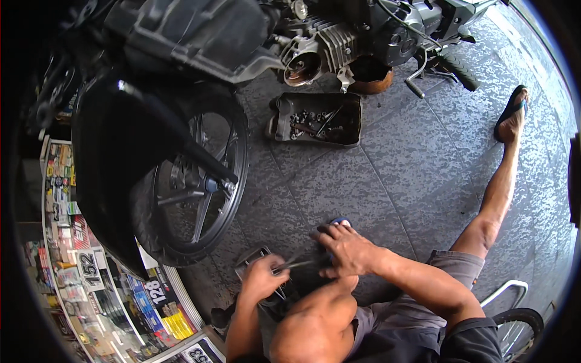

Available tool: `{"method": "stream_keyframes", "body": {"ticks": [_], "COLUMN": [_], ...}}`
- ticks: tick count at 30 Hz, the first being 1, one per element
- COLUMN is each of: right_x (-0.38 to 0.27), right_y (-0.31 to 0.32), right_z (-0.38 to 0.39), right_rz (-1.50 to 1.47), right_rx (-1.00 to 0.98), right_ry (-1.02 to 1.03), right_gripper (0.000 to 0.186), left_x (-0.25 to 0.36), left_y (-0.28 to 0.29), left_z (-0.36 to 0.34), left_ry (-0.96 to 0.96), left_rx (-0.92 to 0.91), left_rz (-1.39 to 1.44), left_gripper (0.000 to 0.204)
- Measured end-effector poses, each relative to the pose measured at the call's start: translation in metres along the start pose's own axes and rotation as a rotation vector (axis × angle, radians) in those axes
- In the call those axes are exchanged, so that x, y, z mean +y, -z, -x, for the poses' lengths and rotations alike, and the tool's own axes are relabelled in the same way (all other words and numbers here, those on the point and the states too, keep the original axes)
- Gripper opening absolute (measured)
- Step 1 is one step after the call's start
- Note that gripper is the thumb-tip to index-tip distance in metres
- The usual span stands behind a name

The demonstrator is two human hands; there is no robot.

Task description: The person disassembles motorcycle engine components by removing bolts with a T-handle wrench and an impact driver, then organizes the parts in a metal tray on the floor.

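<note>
My left hand (261,278) is closed around a thin metal tool (295,264) that points right, toward my right hand. My right hand (346,249) lies spread, fingers down, over a dark part on the floor just in front of my bent left knee (315,314). A small metal frame or tray (251,256) lies under my left hand. What the tool's tip touches is hidden by my right hand.
A motorcycle stands ahead, its rear wheel (193,187) at left and its engine (327,45) at top centre. A black tray (316,118) of bolts and tools lies on the paved floor. My right leg stretches to a sandalled foot (511,115). Another wheel (514,327) sits lower right.
</note>
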State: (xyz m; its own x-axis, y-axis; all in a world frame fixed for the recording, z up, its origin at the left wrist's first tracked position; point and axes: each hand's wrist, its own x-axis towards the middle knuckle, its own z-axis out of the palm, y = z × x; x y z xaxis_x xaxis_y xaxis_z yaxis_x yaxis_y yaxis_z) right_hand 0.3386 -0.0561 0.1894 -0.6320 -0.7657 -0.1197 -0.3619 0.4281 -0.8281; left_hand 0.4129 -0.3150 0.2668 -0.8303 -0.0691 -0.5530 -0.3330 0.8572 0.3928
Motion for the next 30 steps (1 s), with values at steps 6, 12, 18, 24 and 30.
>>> {"method": "stream_keyframes", "body": {"ticks": [6, 12, 18, 24, 30], "right_x": [0.026, 0.036, 0.054, 0.065, 0.068], "right_y": [0.016, 0.096, 0.146, 0.158, 0.155], "right_z": [0.016, -0.020, -0.096, -0.136, -0.153], "right_rz": [-0.364, -0.992, -1.828, -1.953, -1.992], "right_rx": [-0.145, 0.157, -0.036, -0.142, -0.152], "right_ry": [-0.055, -0.261, -0.111, -0.035, -0.003], "right_gripper": [0.052, 0.043, 0.039, 0.040, 0.043], "left_x": [0.101, 0.142, 0.177, 0.185, 0.182], "left_y": [0.034, 0.044, 0.037, 0.060, 0.065], "left_z": [-0.099, -0.173, -0.208, -0.222, -0.232], "left_ry": [-0.490, -0.276, -0.249, -0.213, -0.208], "left_rx": [-0.242, 0.398, 0.164, 0.216, 0.227], "left_rz": [-0.072, 0.607, 0.991, 1.129, 1.138], "left_gripper": [0.035, 0.035, 0.036, 0.034, 0.033]}}
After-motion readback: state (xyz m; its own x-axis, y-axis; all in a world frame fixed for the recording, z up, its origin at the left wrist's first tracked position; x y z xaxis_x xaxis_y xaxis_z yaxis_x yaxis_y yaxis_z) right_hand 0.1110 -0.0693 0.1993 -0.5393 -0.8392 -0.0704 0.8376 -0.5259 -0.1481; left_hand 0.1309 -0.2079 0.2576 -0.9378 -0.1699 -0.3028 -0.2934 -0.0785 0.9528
